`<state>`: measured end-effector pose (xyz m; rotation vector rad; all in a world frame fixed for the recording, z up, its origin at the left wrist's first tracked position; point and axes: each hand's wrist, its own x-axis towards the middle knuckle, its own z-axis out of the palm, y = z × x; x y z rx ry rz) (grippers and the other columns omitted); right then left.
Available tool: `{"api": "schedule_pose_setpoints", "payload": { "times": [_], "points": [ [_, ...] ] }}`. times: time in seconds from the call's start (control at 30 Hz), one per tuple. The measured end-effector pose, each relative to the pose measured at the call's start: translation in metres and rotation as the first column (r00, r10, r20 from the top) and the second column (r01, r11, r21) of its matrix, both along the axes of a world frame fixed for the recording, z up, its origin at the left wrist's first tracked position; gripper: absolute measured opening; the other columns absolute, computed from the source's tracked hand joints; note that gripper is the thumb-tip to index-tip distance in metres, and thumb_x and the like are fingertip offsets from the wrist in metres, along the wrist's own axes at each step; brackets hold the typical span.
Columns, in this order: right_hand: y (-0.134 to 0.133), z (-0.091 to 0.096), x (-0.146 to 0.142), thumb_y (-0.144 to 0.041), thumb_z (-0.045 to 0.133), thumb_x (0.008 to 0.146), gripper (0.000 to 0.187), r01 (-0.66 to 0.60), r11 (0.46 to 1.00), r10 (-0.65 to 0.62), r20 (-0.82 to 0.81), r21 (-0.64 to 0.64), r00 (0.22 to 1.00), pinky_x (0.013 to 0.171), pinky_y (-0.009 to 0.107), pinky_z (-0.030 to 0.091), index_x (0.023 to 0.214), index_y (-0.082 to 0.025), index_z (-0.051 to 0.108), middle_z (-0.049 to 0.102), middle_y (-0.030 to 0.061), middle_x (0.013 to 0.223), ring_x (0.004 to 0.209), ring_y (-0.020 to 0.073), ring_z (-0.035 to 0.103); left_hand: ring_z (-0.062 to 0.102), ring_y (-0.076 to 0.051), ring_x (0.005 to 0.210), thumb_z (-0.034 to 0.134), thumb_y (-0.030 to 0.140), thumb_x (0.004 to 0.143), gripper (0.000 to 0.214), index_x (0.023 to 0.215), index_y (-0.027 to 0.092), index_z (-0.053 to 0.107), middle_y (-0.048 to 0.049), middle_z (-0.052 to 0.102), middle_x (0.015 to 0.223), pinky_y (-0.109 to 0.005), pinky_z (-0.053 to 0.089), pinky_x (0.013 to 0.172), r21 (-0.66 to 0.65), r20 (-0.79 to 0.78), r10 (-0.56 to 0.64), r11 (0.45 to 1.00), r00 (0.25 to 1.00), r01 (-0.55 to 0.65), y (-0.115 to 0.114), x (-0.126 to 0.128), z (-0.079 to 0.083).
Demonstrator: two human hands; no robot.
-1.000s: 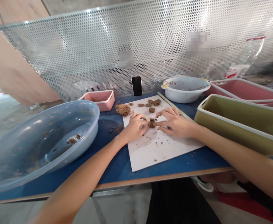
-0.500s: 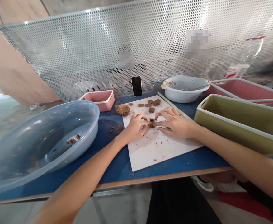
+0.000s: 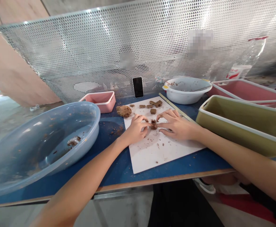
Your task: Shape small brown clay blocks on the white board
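Observation:
A small brown lump of clay [image 3: 153, 124] stands on the white board [image 3: 142, 159], pinched from both sides. On its left, my left hand [image 3: 138, 127] presses with the index fingertip, its other fingers bent. From the right, fingertips of my right hand [image 3: 173, 124] touch the same lump, with the thumb held lower and apart. Just beyond the hands lies a short clay block [image 3: 153, 111], and several more clay pieces [image 3: 158, 103] lie at the board's far edge. A big rough clay clump [image 3: 124, 111] rests at the board's left corner. Crumbs are scattered over the board.
A large blue basin [image 3: 90, 126] takes up the left, with a pink tray [image 3: 104, 102] behind it. A phone [image 3: 138, 87] leans on the perforated metal screen. A stick [image 3: 175, 105], a white basin [image 3: 187, 96], a green trough [image 3: 234, 126] and a pink trough [image 3: 253, 91] stand right.

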<state>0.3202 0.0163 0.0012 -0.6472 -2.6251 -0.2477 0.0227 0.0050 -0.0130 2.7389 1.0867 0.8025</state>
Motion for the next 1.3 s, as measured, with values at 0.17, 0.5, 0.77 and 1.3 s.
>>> {"api": "schedule_pose_setpoints", "payload": {
  "times": [0.17,0.5,0.77,1.3],
  "points": [
    [-0.001,0.001,-0.001,-0.039,0.056,0.116,0.04,0.01,1.0,-0.01,0.01,-0.028,1.0,0.11,0.067,0.051,0.146,-0.033,0.082,0.069,0.0183,0.148,0.14,0.0437,0.06,0.056,-0.033,0.127,0.061,0.01,0.105,0.039,0.122,0.031,0.09,-0.0115,0.07,0.128,-0.058,0.05,0.119,-0.007,-0.002,-0.003,1.0,1.0,0.003,0.0,0.0,0.002],
    [0.0,-0.001,0.0,-0.038,0.055,0.117,0.037,0.004,1.0,-0.004,0.011,-0.012,1.0,0.107,0.064,0.052,0.138,-0.03,0.084,0.068,0.0173,0.145,0.138,0.0414,0.06,0.056,-0.033,0.128,0.06,0.009,0.104,0.038,0.118,0.028,0.09,-0.0118,0.07,0.128,-0.058,0.05,0.119,0.006,0.004,-0.005,1.0,1.0,0.005,0.0,-0.001,0.0],
    [-0.001,-0.003,-0.004,-0.049,0.063,0.111,0.038,0.15,0.984,-0.155,-0.046,-0.097,0.987,0.115,0.067,0.047,0.141,-0.028,0.077,0.066,0.0182,0.151,0.141,0.0443,0.057,0.059,-0.032,0.122,0.058,0.01,0.105,0.036,0.126,0.023,0.084,-0.0105,0.075,0.123,-0.056,0.053,0.114,0.053,0.114,0.067,0.996,0.991,-0.073,0.003,-0.001,-0.001],
    [0.023,-0.02,-0.035,-0.081,0.079,0.088,0.061,0.394,0.883,-0.415,-0.035,-0.254,0.909,0.112,0.079,0.047,0.12,-0.029,0.08,0.063,0.019,0.15,0.139,0.051,0.056,0.06,-0.031,0.119,0.056,0.008,0.103,0.035,0.118,0.021,0.084,-0.0112,0.075,0.118,-0.054,0.054,0.112,0.037,0.169,0.113,0.992,0.979,-0.121,0.003,-0.001,0.0]
  ]
}}
